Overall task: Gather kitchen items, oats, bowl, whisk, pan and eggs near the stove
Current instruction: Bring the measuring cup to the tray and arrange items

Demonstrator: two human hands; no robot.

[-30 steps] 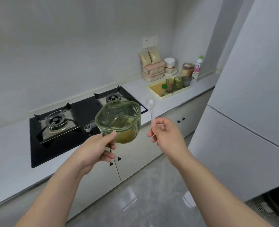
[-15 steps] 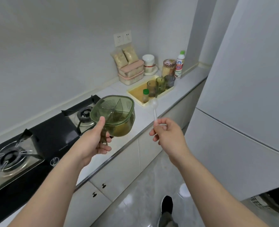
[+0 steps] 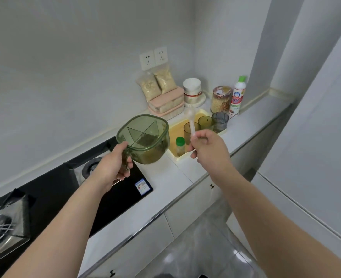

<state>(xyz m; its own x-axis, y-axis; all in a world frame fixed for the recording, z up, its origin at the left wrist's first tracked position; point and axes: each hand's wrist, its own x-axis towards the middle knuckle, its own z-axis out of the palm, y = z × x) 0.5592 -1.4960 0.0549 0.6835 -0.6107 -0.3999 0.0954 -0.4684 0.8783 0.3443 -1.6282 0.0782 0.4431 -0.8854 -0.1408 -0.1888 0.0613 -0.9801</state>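
Left hand [image 3: 113,167] grips handle of green divided container [image 3: 144,139] above stove [image 3: 113,189] edge. Right hand [image 3: 206,149] pinches clear spoon [image 3: 191,125], apparently plastic, over yellow tray [image 3: 200,114].

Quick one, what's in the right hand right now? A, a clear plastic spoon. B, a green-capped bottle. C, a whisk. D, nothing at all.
A: the right hand pinches the handle of a clear plastic spoon, its bowl pointing up, while the left hand grips the green container.
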